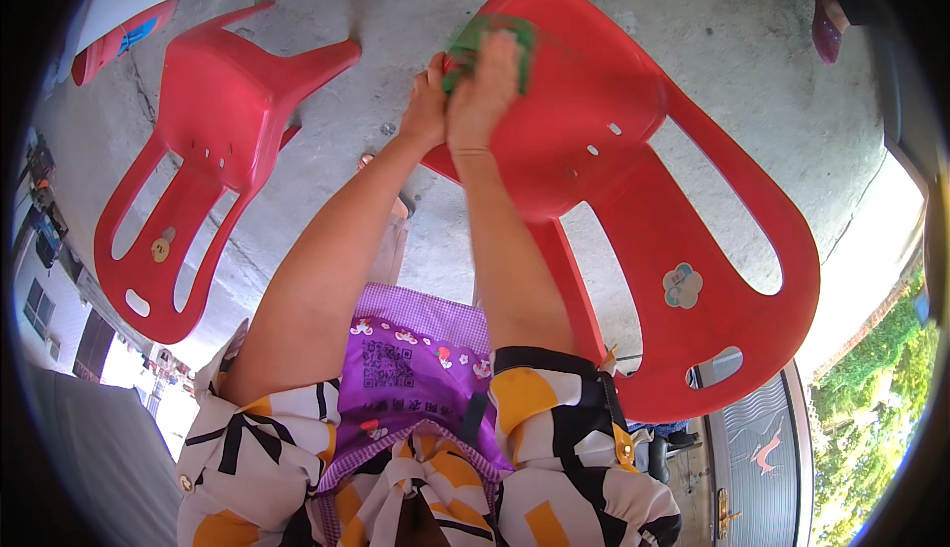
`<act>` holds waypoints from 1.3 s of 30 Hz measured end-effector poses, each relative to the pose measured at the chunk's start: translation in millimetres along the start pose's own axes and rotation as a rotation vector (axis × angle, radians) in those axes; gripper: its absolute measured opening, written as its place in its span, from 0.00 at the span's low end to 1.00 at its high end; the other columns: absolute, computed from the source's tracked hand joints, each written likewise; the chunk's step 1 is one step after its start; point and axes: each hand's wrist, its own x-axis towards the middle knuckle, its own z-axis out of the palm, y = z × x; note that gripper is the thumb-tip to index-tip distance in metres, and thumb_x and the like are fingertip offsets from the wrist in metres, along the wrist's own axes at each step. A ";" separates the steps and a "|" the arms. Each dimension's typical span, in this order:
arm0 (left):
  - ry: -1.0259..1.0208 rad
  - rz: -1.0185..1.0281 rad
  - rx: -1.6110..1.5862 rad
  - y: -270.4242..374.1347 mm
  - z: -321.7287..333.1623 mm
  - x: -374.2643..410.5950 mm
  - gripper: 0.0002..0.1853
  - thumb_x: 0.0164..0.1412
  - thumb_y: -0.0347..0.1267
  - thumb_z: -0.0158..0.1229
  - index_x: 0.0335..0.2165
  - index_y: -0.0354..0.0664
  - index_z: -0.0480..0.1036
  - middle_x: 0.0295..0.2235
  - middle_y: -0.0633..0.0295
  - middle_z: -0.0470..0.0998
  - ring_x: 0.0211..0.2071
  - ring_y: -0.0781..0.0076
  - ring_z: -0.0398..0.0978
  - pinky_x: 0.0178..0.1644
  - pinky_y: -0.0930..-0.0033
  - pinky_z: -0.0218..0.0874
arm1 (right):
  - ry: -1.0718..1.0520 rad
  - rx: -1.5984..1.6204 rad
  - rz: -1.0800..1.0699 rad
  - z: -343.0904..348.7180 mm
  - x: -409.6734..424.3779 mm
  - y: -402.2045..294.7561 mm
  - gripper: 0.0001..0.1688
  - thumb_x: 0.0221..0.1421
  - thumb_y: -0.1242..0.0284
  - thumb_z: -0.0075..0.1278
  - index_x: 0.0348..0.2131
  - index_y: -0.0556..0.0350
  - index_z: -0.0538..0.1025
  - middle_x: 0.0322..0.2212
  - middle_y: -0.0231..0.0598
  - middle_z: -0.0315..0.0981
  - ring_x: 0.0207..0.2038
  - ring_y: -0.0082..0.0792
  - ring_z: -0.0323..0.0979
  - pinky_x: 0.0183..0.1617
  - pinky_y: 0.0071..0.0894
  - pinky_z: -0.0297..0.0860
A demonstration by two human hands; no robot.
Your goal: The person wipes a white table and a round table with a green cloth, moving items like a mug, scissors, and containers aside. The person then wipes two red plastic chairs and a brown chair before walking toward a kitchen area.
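Observation:
A large red plastic chair [586,79] is tilted before me, its slotted backrest towards my right side and a flower-shaped sticker on it. At the edge of the seat, my left hand [425,107] grips the rim. My right hand [486,94] presses a green cloth [525,42] flat against the seat surface, close beside the left. Motion blurs the right hand and the cloth. Part of the cloth is hidden under the fingers.
A second red plastic chair [215,94] is on the concrete floor [319,101] at the left. Another person's shoe [826,31] shows at the upper right. A door with a brass handle [724,513] is at the lower right, and a grey cover [96,443] at the lower left.

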 end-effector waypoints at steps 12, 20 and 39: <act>0.003 0.062 -0.030 7.2 -9.2 -5.3 0.57 0.34 0.34 0.70 0.57 0.46 0.40 0.49 0.40 0.57 0.50 0.42 0.59 0.54 0.57 0.55 | 0.440 0.430 0.493 -96.3 -19.5 68.2 0.23 0.49 0.86 0.38 0.47 0.64 0.67 0.49 0.43 0.63 0.51 0.43 0.62 0.56 0.38 0.58; -0.002 0.120 -0.058 -5.2 -5.8 5.3 0.55 0.36 0.33 0.69 0.57 0.46 0.41 0.49 0.39 0.57 0.51 0.42 0.58 0.54 0.56 0.53 | -0.154 0.275 0.206 -60.4 -48.6 -2.9 0.26 0.43 0.85 0.35 0.44 0.60 0.71 0.46 0.45 0.67 0.50 0.49 0.62 0.56 0.45 0.56; -0.008 -0.043 0.001 12.4 -8.4 -5.8 0.54 0.37 0.36 0.69 0.58 0.53 0.41 0.53 0.47 0.55 0.52 0.48 0.59 0.54 0.55 0.55 | 0.155 0.481 0.876 -154.2 -49.5 58.4 0.20 0.53 0.80 0.35 0.47 0.58 0.65 0.37 0.43 0.68 0.40 0.39 0.68 0.49 0.34 0.64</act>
